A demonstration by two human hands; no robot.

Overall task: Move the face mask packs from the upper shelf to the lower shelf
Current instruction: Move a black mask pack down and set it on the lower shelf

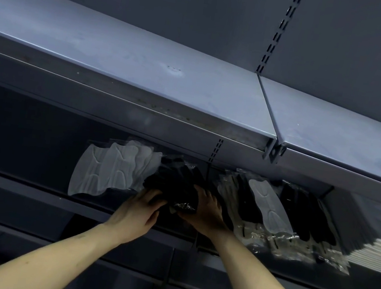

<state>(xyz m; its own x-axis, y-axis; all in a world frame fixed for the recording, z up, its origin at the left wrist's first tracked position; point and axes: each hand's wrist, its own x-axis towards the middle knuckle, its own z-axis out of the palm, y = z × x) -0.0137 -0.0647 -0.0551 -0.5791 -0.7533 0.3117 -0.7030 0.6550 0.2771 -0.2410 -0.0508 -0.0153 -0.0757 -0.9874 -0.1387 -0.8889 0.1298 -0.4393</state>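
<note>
The landmark here is the bundle of black mask packs (174, 181), standing on the lower shelf (30, 184) under the grey upper shelf (123, 60).

Left of the black bundle, and touching it, a fan of white mask packs (106, 171) in clear sleeves leans upright on the same lower shelf.

The left hand (137, 210) comes up from below and meets the bundle at its lower left edge. Its grip is partly closed: the fingers curl round the side of the black packs and press on them, the thumb lying underneath.

The bundle itself sits between the two hands, its clear wrapping crinkled at the bottom edge.

The right hand (206, 211) holds the bundle's lower right side. Its fingers are spread and bent over the front of the packs, the grip wrapped about them from the right.

Right of the bundle, just beside the right hand, stands a mixed row of packs (273, 211), black and white together, leaning to the right, with one white mask at the front.

Farther right of the bundle, past that row, a stack of flat white-edged items (371, 248) lies tilted; what they are cannot be told.
</note>
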